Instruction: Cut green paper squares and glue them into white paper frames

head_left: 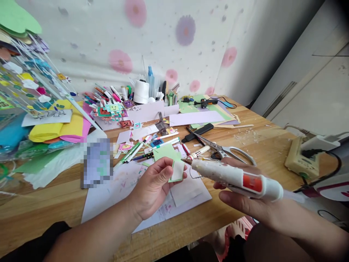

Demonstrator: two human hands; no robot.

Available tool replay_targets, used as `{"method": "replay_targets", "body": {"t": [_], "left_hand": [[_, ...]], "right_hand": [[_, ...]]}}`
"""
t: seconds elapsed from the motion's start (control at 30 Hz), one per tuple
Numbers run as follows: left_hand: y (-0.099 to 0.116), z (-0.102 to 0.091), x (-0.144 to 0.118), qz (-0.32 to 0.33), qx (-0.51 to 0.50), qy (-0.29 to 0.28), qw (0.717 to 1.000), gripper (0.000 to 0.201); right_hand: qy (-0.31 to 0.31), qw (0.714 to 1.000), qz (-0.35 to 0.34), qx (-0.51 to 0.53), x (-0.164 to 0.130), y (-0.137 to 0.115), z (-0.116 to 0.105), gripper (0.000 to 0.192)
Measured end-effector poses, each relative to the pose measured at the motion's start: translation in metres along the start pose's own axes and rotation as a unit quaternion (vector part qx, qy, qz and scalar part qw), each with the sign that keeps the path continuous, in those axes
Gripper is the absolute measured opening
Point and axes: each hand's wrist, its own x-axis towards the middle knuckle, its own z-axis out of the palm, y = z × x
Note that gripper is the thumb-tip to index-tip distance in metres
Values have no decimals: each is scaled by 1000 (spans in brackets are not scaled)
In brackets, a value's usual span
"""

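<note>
Between the thumb and fingers of my left hand (156,185) is a small piece of paper (177,171), white with a light green border. My right hand (245,203) grips a white hot glue gun (223,174) with an orange window in its side. The gun's nozzle points left and is close to the paper's upper right edge; whether they touch I cannot tell. A clear glue stick (293,195) sticks out of the gun's back end. Under my hands lies a large white sheet (109,200) with coloured marks. Behind my left hand is a light green paper (165,153).
Silver scissors (234,153) and a black-handled cutter (199,133) lie behind the gun. Several markers (133,151) are spread on the wooden table (269,145). A power strip (302,156) stands at right. Coloured paper packs (54,129) and hanging strings of paper shapes (29,83) fill the left.
</note>
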Motion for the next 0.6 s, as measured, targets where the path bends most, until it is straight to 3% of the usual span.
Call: {"method": "replay_targets", "body": {"t": [0.07,0.23,0.6], "left_hand": [[0,1,0,1,5,-5,1000,21],[-1,1,-1,3,21,-2,1000,26],[1,4,-2,-7,15,-3,1000,27]], "right_hand": [[-24,1000,-5,-7,4,-5,0,5],[8,999,-30,-24,9,-10,2,16],[-16,998,-53,-38,11,-12,3,23]]}}
